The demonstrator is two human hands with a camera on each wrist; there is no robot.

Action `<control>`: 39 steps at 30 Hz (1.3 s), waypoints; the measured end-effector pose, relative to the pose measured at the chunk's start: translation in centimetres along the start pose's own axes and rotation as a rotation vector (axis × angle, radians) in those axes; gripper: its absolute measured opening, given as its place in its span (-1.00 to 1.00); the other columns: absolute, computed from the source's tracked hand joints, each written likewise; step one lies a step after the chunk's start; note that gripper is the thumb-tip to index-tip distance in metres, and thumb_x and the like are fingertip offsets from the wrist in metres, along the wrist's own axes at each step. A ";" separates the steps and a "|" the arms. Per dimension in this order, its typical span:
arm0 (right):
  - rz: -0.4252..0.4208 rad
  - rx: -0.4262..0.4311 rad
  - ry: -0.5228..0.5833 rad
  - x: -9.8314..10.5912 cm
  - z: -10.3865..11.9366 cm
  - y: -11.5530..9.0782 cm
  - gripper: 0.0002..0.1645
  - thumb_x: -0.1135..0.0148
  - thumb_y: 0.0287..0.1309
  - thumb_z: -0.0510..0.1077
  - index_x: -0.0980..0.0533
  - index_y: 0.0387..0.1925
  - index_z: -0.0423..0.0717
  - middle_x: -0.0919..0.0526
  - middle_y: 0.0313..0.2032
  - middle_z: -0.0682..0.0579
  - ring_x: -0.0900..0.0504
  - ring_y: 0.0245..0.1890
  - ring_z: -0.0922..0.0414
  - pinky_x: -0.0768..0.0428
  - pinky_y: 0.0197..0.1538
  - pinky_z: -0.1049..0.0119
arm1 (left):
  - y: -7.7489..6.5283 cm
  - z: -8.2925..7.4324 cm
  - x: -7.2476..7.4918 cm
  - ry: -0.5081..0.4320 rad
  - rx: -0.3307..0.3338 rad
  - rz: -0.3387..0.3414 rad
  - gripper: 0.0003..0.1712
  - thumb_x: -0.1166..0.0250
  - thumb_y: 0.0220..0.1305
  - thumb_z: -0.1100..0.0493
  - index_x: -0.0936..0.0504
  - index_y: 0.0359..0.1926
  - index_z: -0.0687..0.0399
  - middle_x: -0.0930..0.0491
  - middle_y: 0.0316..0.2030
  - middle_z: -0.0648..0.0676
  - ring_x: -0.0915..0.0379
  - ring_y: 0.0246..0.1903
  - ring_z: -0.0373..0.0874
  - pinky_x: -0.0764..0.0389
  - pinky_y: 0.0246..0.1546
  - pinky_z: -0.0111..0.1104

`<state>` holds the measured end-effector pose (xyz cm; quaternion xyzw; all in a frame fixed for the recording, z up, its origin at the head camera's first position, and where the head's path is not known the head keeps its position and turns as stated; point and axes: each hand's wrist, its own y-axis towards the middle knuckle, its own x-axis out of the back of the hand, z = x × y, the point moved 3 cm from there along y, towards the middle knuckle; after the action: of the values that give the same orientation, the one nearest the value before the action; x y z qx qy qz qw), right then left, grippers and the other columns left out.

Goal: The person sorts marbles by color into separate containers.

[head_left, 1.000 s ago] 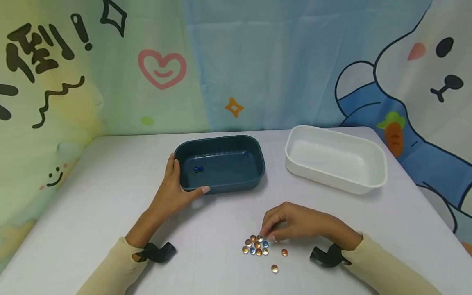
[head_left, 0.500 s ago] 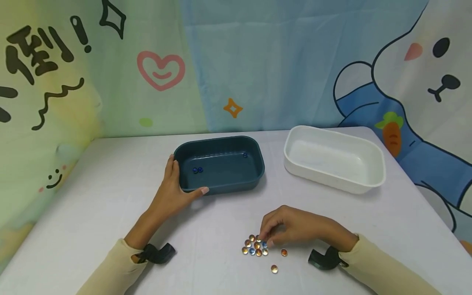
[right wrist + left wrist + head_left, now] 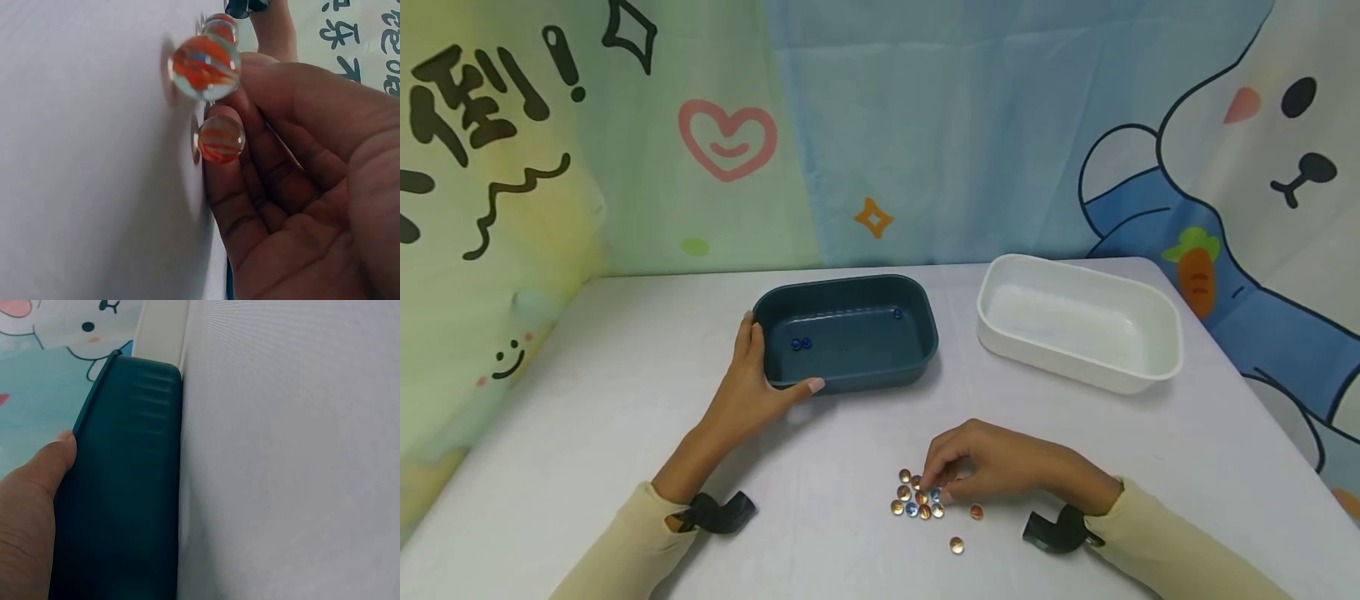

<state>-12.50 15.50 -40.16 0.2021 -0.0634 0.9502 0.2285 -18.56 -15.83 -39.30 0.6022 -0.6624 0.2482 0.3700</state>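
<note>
Right fingers down at the edge of the marbles!

Head view first, and your right hand (image 3: 992, 458) is right there, fingers curved down at the edge of the cluster of marbles (image 3: 921, 498) on the table (image 3: 850, 517). A blue marble (image 3: 936, 494) sits between thumb and forefinger, but whether you pinch it I can't tell! The relation that matters, I'd judge: most of the cluster lies just to the left of those fingertips, spreading a little toward you. Round marbles, so no long axis to line up with, and the right hand is clearly the nearer one. An orange marble (image 3: 976, 512) and a gold marble (image 3: 957, 545) lie loose on your side of it. Up ahead and to the left, your left hand (image 3: 752, 392) has its fingers spread fairly straight about the near left corner of the dark tray (image 3: 857, 358), long axis running left to right, three dark blue marbles (image 3: 807, 342) inside. The white tray (image 3: 1078, 300) stands off to the right, well apart from both hands.

Over to the left wrist: your thumb rests at the dark tray's rim, its long wall stretching away from you.

Right wrist now: a large-looking marble (image 3: 206, 67) shows beside the thumb tip, a second marble (image 3: 221, 139) before a fingertip; contact with either, impossible to call from here
</note>
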 end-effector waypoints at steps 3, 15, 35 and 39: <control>-0.007 -0.016 -0.014 -0.1 0.1 0.0 -0.71 -0.34 0.08 -0.40 -0.68 -0.16 -0.07 -0.67 -0.19 0.18 -0.63 -0.19 0.21 -0.61 -0.11 0.32 | 0.0 0.0 0.0 0.001 0.000 0.002 0.47 -0.31 -0.04 -0.51 0.28 0.51 0.27 0.48 0.51 0.03 0.25 0.46 0.15 -0.17 0.28 0.11; -0.016 0.022 -0.050 0.0 0.0 0.1 -0.76 -0.34 0.12 -0.36 -0.69 -0.20 -0.02 -0.66 -0.22 0.20 -0.61 -0.24 0.22 -0.61 -0.15 0.33 | 0.0 0.1 0.0 0.007 0.010 0.010 0.48 -0.31 -0.04 -0.52 0.29 0.50 0.29 0.50 0.51 0.02 0.25 0.46 0.15 -0.17 0.28 0.11; -0.216 -0.008 -0.055 2.9 1.2 1.4 -0.87 -0.34 0.20 -0.24 -0.71 -0.22 -0.14 -0.64 -0.22 0.11 -0.60 -0.23 0.15 -0.61 -0.14 0.30 | 0.0 -0.1 0.1 0.005 0.001 0.005 0.47 -0.33 -0.03 -0.49 0.26 0.50 0.31 0.49 0.51 0.05 0.24 0.45 0.17 -0.17 0.27 0.11; -0.289 -0.008 -0.080 4.4 1.4 1.7 -0.86 -0.35 0.18 -0.27 -0.71 -0.21 -0.19 -0.64 -0.22 0.08 -0.59 -0.23 0.12 -0.60 -0.14 0.30 | 0.0 -0.2 0.0 -0.004 0.000 0.008 0.47 -0.34 -0.03 -0.48 0.26 0.50 0.32 0.48 0.51 0.06 0.24 0.45 0.17 -0.18 0.27 0.12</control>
<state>-16.38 15.53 -37.11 0.2461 -0.0463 0.8983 0.3610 -18.54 -15.71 -39.16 0.6000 -0.6657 0.2484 0.3675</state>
